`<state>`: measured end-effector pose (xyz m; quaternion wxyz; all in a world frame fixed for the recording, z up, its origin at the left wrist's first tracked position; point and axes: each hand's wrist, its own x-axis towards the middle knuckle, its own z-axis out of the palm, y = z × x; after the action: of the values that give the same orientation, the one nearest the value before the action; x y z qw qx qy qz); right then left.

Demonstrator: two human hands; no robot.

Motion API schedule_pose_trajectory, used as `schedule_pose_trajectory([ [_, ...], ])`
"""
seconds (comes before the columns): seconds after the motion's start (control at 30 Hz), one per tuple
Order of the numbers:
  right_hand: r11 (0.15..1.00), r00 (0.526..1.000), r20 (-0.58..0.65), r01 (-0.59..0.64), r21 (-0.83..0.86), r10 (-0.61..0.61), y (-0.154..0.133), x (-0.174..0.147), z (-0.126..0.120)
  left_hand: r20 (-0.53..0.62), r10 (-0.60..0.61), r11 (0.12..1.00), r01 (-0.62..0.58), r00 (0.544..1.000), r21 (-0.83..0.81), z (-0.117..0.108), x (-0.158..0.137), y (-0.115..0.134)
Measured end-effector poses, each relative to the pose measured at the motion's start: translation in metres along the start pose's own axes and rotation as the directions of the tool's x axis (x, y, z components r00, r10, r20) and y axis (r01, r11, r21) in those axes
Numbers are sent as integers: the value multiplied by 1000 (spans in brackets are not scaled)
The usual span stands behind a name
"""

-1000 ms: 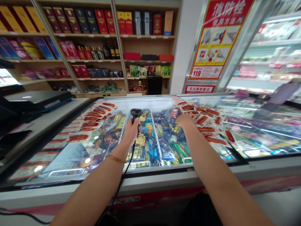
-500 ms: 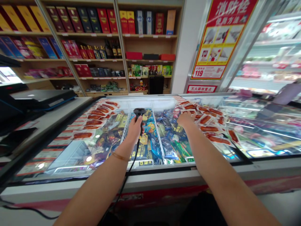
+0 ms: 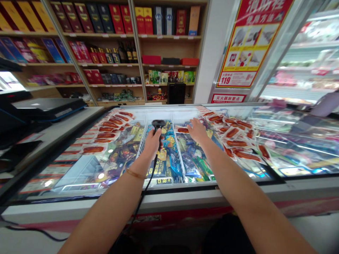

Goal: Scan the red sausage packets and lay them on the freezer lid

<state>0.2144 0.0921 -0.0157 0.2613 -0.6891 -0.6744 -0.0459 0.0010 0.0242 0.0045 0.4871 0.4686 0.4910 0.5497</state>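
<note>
My left hand [image 3: 153, 141] is wrapped round the handle of a black corded barcode scanner [image 3: 158, 123], held above the middle of the chest freezer. A sausage in a clear packet [image 3: 182, 130] lies flat on the freezer's glass, left of the other packets. Right beside its right end is my right hand [image 3: 197, 131], fingers apart; whether the thumb touches the packet I cannot tell. Several more packed sausages [image 3: 232, 133] are spread to the right of that hand. Another row of packed sausages [image 3: 107, 129] lies on the left part of the glass.
Under the glass, bagged frozen goods [image 3: 165, 158] fill wire baskets. The scanner's black cable [image 3: 148, 187] hangs over the freezer's front edge [image 3: 185, 197]. A counter with a flat black-edged device [image 3: 50, 107] stands at left. Shelves of boxes [image 3: 172, 37] rise behind.
My right hand has moved left from the right-hand sausages, and one packet now lies beside it on the glass. Its fingers have spread. The left hand keeps the scanner in nearly the same place.
</note>
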Motion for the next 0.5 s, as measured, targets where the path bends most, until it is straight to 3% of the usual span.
schedule_pose_trajectory([
  [0.07, 998, 995, 86, -55, -31, 58, 12, 1, 5, 27, 3, 1000, -3, 1000, -10, -1, 0, -1],
  [0.2, 1000, 975, 223, -9, -3, 9, 22, 3, 13, 96, 22, 1000, -20, 995, -24, -1, 0, -4],
  [0.33, 983, 996, 50, 67, 173, -76, 16, 2, 12, 159, 40, 998, -33, 986, -49, 0, -1, -4],
  [0.5, 949, 982, -167, 137, 284, -91, 8, 1, 3, 239, 67, 997, -55, 969, -57, 0, -4, -4],
])
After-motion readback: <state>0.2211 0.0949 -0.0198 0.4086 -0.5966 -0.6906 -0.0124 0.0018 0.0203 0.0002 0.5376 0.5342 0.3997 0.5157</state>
